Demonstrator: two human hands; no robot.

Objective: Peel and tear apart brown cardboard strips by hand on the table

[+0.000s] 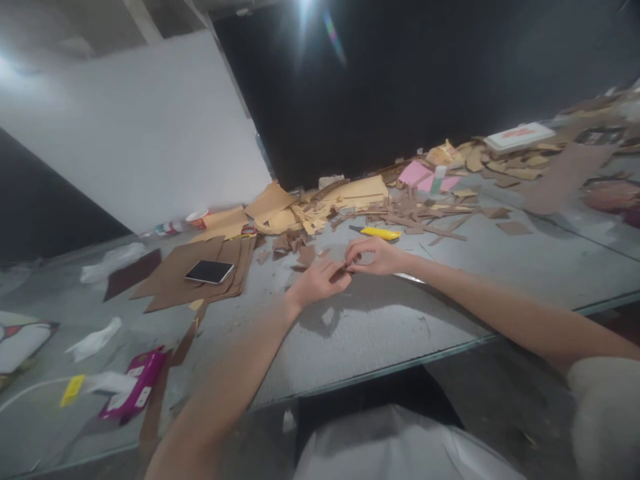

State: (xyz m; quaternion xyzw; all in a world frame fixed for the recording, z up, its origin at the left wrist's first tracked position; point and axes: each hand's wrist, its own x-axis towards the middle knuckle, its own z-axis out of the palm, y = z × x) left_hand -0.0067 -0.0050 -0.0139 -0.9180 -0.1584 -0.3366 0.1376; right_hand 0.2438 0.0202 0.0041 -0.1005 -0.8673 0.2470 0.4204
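My left hand [316, 283] and my right hand [376, 257] meet above the grey table [380, 327], both pinching a small brown cardboard scrap [344, 270] between their fingertips. The fingers of both hands are closed on it. A yellow utility knife [379, 233] lies on the table just beyond my right hand. Several loose cardboard scraps [300, 250] lie just beyond my left hand.
A dark phone [209, 271] rests on flat brown cardboard sheets [175, 277] at the left. A heap of cardboard offcuts [350, 197] runs along the back, with pink paper [417, 175] and a white box [517, 137]. A magenta packet [135, 383] and crumpled tissue [95, 340] lie near left.
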